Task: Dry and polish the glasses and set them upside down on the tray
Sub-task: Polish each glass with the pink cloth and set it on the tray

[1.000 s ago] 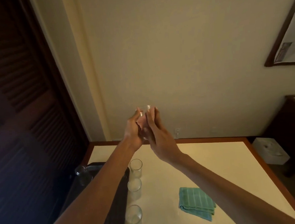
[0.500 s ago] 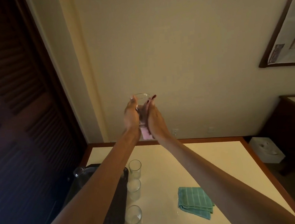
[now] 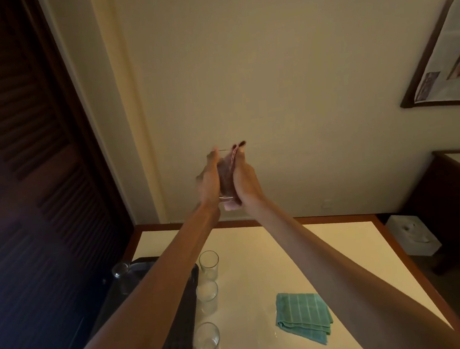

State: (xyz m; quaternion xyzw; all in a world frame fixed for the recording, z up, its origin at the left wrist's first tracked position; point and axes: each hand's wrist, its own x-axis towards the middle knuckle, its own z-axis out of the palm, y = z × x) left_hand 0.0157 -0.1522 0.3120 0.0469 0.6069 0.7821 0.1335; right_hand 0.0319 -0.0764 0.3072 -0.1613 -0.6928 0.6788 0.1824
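The held tumbler (image 3: 224, 174) is raised high above the far edge of the table (image 3: 341, 248), sandwiched between both hands against the bare wall. The left hand (image 3: 208, 180) grasps its side at 9 o'clock with the fingers curled up along the wall of the glass. The right hand (image 3: 244, 178) cups a pink cloth (image 3: 230, 206) against it at 3 o'clock, the fingers bent round cloth and glass, though blur softens the fingertips. The chief risk, as I judge it, is a slip. The glass is smooth and possibly damp, and it is gripped mostly by sideways pressure at height. If the rubbing twists it out of the left hand's hold, it would fall toward the three upright tumblers (image 3: 207, 297) standing in a row at about 6 o'clock below, breaking more than one. Squeezing harder to prevent that could crack a thin wall. The cloth's loose tail hanging under the base could also snag on the way down. The tray (image 3: 140, 262) lies at 7 o'clock under the left forearm, with one tumbler on the tray (image 3: 119, 269), and I cannot tell whether that one is inverted. Lowering across that row invites an elbow or wrist knock. A folded green cloth (image 3: 304, 316) rests at 5 o'clock, well clear of the hands.
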